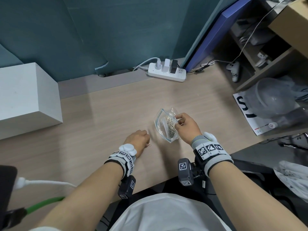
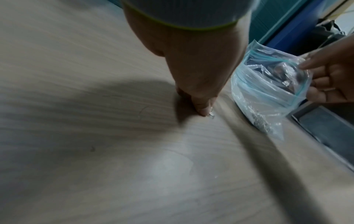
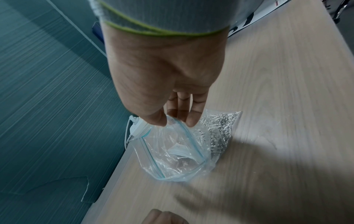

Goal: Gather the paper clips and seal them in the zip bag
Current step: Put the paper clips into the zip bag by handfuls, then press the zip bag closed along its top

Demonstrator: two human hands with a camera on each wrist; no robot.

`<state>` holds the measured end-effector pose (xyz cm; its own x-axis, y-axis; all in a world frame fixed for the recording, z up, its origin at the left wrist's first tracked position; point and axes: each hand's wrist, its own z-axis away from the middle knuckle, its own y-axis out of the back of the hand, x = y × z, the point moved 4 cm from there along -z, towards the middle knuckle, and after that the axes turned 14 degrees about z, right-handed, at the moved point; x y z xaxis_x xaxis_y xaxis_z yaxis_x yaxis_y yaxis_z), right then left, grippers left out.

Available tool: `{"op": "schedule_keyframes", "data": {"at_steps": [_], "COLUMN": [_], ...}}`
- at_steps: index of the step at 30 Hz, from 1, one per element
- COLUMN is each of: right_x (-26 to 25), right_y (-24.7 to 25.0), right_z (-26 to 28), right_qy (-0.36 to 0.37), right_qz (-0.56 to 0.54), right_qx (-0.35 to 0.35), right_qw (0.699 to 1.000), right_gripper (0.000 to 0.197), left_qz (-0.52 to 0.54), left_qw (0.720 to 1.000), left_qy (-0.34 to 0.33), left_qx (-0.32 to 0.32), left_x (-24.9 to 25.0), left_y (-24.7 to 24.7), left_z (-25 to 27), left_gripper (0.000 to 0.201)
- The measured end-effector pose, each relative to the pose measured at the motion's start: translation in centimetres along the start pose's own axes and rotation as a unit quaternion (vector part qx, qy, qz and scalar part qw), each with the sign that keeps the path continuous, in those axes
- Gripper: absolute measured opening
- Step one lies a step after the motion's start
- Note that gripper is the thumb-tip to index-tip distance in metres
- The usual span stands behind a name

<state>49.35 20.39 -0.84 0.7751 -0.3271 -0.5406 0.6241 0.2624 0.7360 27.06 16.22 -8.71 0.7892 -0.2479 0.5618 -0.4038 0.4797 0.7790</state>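
Left hand (image 1: 137, 140) is pinching one loose paper clip (image 1: 32, 144) near the worktop's (image 1: 103, 114) near edge while right hand (image 1: 186, 126) is pinching the open zip bag's (image 1: 160, 122) rim; slack plastic risks the mouth collapsing, the clip missing.

Large black "S" on white sheet (image 1: 240, 104); other print unreadable

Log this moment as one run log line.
left hand: pinching loose paper clip on desk | right hand: holding zip bag open | bag: clips inside, unsealed
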Motion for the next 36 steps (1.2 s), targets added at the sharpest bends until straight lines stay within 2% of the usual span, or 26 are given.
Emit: {"op": "schedule_keyframes", "data": {"at_steps": [5, 12, 15, 17, 19, 21, 22, 24, 26, 27, 29, 31, 33, 35, 36], "right_x": [-0.3, -0.7, -0.7, -0.7, -0.6, -0.7, -0.8, -1.0, -1.3, -1.4, -1.5, -1.3, -0.9, -0.6, -0.3], "right_y": [-0.3, -0.9, -1.0, -1.0, -0.9, -0.9, -1.0, -1.2, -1.4, -1.4, -1.1, -0.8, -0.6, -0.6, -0.7], "right_z": [-0.1, 0.0, 0.1, 0.2, 0.2, 0.2, 0.1, 0.2, 0.4, 0.5, 0.7, 0.7, 0.8, 1.2, 1.4], "right_qy": [0.001, 0.003, 0.005, 0.003, 0.001, 0.002, 0.002, 0.002, 0.003, 0.006, 0.007, 0.005, 0.007, -0.001, -0.016], "right_qz": [0.006, 0.008, 0.010, 0.005, 0.002, 0.002, 0.001, -0.002, -0.007, -0.008, -0.012, -0.014, -0.012, 0.004, 0.020], "right_qx": [-0.004, -0.009, -0.011, -0.013, -0.012, -0.008, -0.007, -0.010, -0.010, -0.008, -0.005, -0.001, 0.004, 0.010, 0.016], "right_qw": [1.000, 1.000, 1.000, 1.000, 1.000, 1.000, 1.000, 1.000, 1.000, 1.000, 1.000, 1.000, 1.000, 1.000, 1.000], "right_gripper": [0.025, 0.024, 0.024, 0.024, 0.024, 0.023, 0.023, 0.023, 0.024, 0.024, 0.026, 0.026, 0.027, 0.032, 0.035], "left_qz": [-0.136, -0.149, -0.098, -0.007, 0.082, 0.145, 0.157, 0.163, 0.159, 0.152, 0.098, 0.023, -0.017, -0.006, 0.009], "left_qw": [0.990, 0.986, 0.991, 0.998, 0.992, 0.979, 0.977, 0.978, 0.979, 0.980, 0.982, 0.981, 0.989, 0.996, 0.997], "left_qy": [0.001, -0.008, -0.012, 0.036, 0.083, 0.066, 0.037, -0.037, -0.077, -0.072, -0.027, -0.037, -0.060, -0.056, -0.045], "left_qx": [-0.041, -0.072, -0.087, -0.056, 0.039, 0.127, 0.141, 0.127, 0.103, 0.107, 0.157, 0.189, 0.135, 0.070, 0.062], "left_x": [0.6, 1.0, 0.7, -0.4, -1.4, -0.7, 0.4, 3.4, 5.9, 6.5, 6.7, 6.6, 6.0, 5.1, 4.7], "left_y": [-1.0, -1.3, -1.0, 0.3, 2.2, 4.6, 5.4, 6.3, 6.2, 6.1, 6.5, 7.2, 6.9, 6.5, 6.5], "left_z": [-0.1, -0.1, 0.1, 0.3, 0.4, 0.3, -0.2, -1.5, -2.9, -3.4, -4.0, -4.4, -5.2, -6.0, -6.2], "left_gripper": [0.014, 0.022, 0.019, 0.013, 0.015, 0.010, 0.006, 0.004, 0.013, 0.020, 0.029, 0.029, 0.031, 0.032, 0.030]}}
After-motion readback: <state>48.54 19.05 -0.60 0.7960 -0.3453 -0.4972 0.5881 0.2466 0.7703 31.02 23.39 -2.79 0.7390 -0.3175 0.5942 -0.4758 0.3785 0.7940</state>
